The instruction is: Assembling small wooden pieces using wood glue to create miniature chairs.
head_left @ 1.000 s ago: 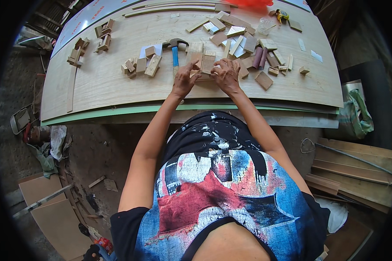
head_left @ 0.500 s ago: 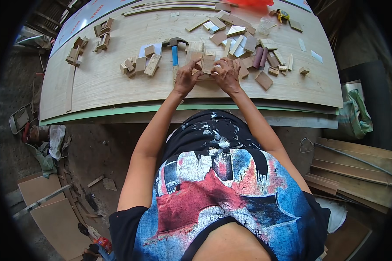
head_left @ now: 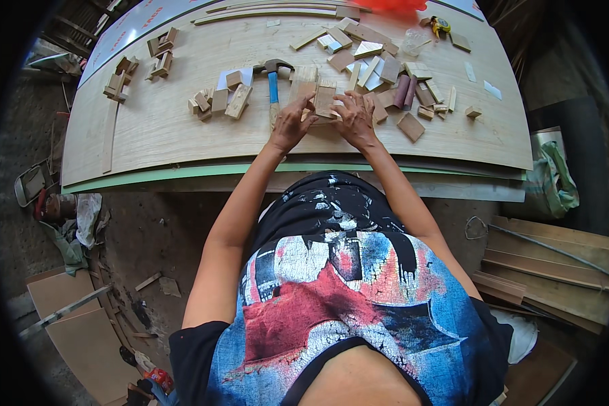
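Near the front edge of the table, my left hand (head_left: 291, 126) and my right hand (head_left: 356, 122) grip a small wooden block assembly (head_left: 325, 100) from either side. Fingers of both hands are bent and closed at its near end, covering part of it. Just beyond my left fingers lies another pale wooden block (head_left: 305, 76). A claw hammer (head_left: 273, 86) with a blue and wooden handle rests left of it, its head pointing away from me.
Loose wood offcuts (head_left: 369, 49) lie heaped at the right, beside two dark red cylinders (head_left: 404, 92). Several blocks (head_left: 218, 101) sit left of the hammer. Small joined wooden pieces (head_left: 120, 80) stand at far left. A yellow tape measure (head_left: 440, 26) is at the back right.
My fingers have shifted slightly around the near end of the wooden block, with the left hand a touch further away from the body of the block. The rest looks the same.
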A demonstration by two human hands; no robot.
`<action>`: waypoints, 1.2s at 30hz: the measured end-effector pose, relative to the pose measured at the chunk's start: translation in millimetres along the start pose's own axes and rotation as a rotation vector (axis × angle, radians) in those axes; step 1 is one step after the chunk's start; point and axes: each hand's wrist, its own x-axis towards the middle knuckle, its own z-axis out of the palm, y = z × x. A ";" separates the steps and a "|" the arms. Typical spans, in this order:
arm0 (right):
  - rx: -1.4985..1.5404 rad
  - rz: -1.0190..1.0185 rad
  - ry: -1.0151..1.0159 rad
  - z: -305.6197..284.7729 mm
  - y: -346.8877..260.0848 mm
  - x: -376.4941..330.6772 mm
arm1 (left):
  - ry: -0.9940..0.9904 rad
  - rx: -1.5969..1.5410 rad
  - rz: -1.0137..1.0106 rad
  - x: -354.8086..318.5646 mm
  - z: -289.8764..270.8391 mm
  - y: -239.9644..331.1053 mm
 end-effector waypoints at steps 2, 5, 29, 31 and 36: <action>-0.006 -0.001 0.020 -1.3 -0.8 -1.5 | 0.014 0.009 0.030 -2.1 0.4 -0.2; -0.013 -0.003 -0.022 -4.1 -1.3 -1.4 | 0.039 0.029 0.080 -2.2 1.7 -0.5; -0.039 0.048 -0.008 -0.5 -5.7 -3.7 | -0.018 0.042 0.055 1.2 7.7 0.6; -0.017 0.069 -0.012 -1.8 -6.8 -5.0 | -0.022 0.046 0.060 0.3 7.9 0.4; -0.006 0.088 -0.047 -6.1 -8.8 -6.5 | 0.011 0.050 0.099 -2.4 9.3 -1.1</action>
